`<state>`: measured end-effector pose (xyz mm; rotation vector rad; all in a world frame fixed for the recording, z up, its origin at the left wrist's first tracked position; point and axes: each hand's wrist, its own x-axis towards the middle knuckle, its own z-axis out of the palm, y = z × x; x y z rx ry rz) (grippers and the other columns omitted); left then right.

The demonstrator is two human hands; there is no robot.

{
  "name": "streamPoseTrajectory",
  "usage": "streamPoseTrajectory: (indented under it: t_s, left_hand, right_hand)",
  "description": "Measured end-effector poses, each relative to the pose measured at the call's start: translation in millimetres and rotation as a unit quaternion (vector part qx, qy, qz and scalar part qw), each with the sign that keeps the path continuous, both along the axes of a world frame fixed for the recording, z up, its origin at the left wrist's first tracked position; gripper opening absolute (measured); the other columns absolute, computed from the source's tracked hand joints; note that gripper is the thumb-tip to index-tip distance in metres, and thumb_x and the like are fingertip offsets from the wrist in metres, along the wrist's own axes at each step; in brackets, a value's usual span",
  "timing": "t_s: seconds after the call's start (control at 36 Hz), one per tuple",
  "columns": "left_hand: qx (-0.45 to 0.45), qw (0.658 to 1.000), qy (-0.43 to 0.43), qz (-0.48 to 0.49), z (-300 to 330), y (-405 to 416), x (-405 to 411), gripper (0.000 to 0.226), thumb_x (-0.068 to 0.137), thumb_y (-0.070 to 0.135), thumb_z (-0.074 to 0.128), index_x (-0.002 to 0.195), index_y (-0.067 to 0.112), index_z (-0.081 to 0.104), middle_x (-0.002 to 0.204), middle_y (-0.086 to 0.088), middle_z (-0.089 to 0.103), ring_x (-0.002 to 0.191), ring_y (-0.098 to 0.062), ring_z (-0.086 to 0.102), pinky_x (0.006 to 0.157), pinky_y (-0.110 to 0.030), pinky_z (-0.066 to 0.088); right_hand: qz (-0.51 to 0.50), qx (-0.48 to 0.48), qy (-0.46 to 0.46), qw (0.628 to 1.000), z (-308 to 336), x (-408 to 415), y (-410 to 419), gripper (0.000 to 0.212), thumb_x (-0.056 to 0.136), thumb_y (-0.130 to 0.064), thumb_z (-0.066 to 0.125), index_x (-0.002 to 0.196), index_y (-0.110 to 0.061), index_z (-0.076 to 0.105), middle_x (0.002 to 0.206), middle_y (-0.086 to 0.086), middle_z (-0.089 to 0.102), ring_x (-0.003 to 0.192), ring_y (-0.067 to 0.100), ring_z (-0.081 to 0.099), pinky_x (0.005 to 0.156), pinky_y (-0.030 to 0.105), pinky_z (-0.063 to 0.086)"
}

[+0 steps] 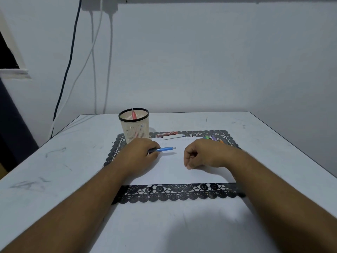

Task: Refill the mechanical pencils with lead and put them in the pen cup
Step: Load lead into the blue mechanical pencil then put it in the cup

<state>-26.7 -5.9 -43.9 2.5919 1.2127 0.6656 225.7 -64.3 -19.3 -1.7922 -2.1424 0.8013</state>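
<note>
My left hand (141,151) grips a blue mechanical pencil (166,149) by its dark lower end, the white cap pointing right, just above a white sheet of paper (175,172). My right hand (202,154) rests on the paper with its fingers curled; whether it holds anything is hidden. A cream mesh pen cup (134,126) with a black rim stands behind my left hand and has a pink pencil (134,114) in it. A red lead case (166,134) and a white pencil (175,137) lie at the paper's far edge. Several coloured pencils (213,138) lie behind my right hand.
A black lace placemat (178,193) lies under the paper on a white table (54,161). The wall stands close behind the table's far edge, with cables (94,61) hanging down at the left.
</note>
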Motion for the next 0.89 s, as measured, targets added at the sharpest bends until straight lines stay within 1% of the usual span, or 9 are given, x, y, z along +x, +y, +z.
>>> streamPoseTrajectory:
  t_s: [0.08, 0.19, 0.33, 0.44, 0.56, 0.61, 0.69, 0.81, 0.89]
  left_hand:
    - [-0.003, 1.000, 0.000, -0.005, 0, -1, 1, 0.034, 0.088, 0.039, 0.046, 0.087, 0.017, 0.072, 0.078, 0.000, 0.067, 0.076, -0.017, 0.060, 0.069, -0.047, 0.050]
    - [-0.003, 1.000, 0.007, -0.018, -3, 0, 3, 0.033, 0.087, 0.033, 0.045, 0.091, 0.019, 0.075, 0.079, 0.003, 0.065, 0.077, -0.013, 0.057, 0.070, -0.044, 0.049]
    - [-0.004, 0.998, 0.011, -0.066, -5, 1, 4, 0.029, 0.095, 0.026, 0.056, 0.115, 0.027, 0.077, 0.092, 0.017, 0.058, 0.090, 0.003, 0.054, 0.076, -0.021, 0.043]
    - [0.007, 0.996, 0.026, -0.079, -9, 5, 3, 0.026, 0.098, 0.024, 0.059, 0.119, 0.029, 0.075, 0.097, 0.017, 0.057, 0.093, 0.001, 0.054, 0.078, -0.023, 0.043]
    - [0.008, 0.997, 0.031, -0.077, -12, 9, 3, 0.022, 0.099, 0.027, 0.061, 0.117, 0.030, 0.074, 0.099, 0.018, 0.059, 0.093, 0.003, 0.054, 0.078, -0.021, 0.043]
    - [0.007, 0.997, 0.027, -0.076, -13, 8, 2, 0.019, 0.098, 0.027, 0.063, 0.114, 0.031, 0.073, 0.098, 0.019, 0.060, 0.092, 0.004, 0.054, 0.077, -0.020, 0.042]
    - [0.004, 0.998, 0.014, -0.069, -13, 5, 2, 0.015, 0.097, 0.027, 0.064, 0.107, 0.033, 0.072, 0.095, 0.020, 0.061, 0.089, 0.003, 0.055, 0.075, -0.021, 0.044]
    - [0.006, 0.998, 0.016, -0.067, -12, 3, 5, 0.013, 0.097, 0.028, 0.065, 0.107, 0.033, 0.071, 0.096, 0.018, 0.061, 0.088, 0.001, 0.055, 0.076, -0.022, 0.047]
    - [0.009, 0.998, 0.013, -0.068, -12, 3, 5, 0.011, 0.096, 0.028, 0.066, 0.105, 0.032, 0.071, 0.093, 0.019, 0.060, 0.087, 0.002, 0.055, 0.074, -0.020, 0.045]
  right_hand:
    - [-0.027, 0.042, -0.021, 0.999, -2, -3, 4, 0.007, 0.090, -0.014, 0.076, 0.092, -0.020, 0.076, 0.071, -0.015, 0.066, 0.067, -0.001, 0.059, 0.063, 0.019, 0.041]
    - [-0.049, 0.129, 0.006, 0.990, -9, -9, 18, 0.007, 0.088, -0.014, 0.077, 0.090, -0.020, 0.075, 0.084, -0.011, 0.069, 0.077, 0.004, 0.060, 0.069, 0.024, 0.042]
    - [-0.060, 0.162, 0.098, 0.980, -25, -17, 32, 0.014, 0.088, -0.011, 0.077, 0.086, -0.024, 0.070, 0.083, -0.005, 0.068, 0.069, 0.004, 0.056, 0.064, 0.023, 0.045]
    - [-0.059, 0.152, 0.122, 0.979, -32, -16, 33, 0.012, 0.094, -0.017, 0.072, 0.090, -0.029, 0.071, 0.086, -0.007, 0.067, 0.076, 0.006, 0.059, 0.066, 0.020, 0.046]
    - [-0.117, 0.149, 0.242, 0.952, -31, -3, 28, 0.019, 0.097, -0.007, 0.066, 0.091, -0.024, 0.073, 0.083, 0.000, 0.066, 0.078, 0.011, 0.059, 0.073, 0.022, 0.049]
    - [-0.126, 0.152, 0.244, 0.950, -27, 4, 22, 0.019, 0.097, -0.004, 0.065, 0.093, -0.021, 0.073, 0.086, 0.006, 0.071, 0.080, 0.008, 0.064, 0.070, 0.014, 0.050]
    - [-0.115, 0.138, 0.223, 0.958, -18, 10, 13, 0.009, 0.095, -0.005, 0.069, 0.093, -0.012, 0.075, 0.083, 0.004, 0.071, 0.064, -0.001, 0.060, 0.062, 0.007, 0.045]
    - [-0.105, 0.084, 0.266, 0.955, -17, 8, 8, 0.006, 0.091, 0.006, 0.068, 0.095, 0.007, 0.072, 0.077, 0.005, 0.068, 0.063, -0.002, 0.061, 0.062, 0.010, 0.048]
    - [-0.084, 0.028, 0.265, 0.960, -17, 5, 7, 0.003, 0.089, 0.004, 0.073, 0.091, 0.002, 0.075, 0.074, 0.001, 0.070, 0.069, 0.004, 0.065, 0.068, 0.014, 0.052]
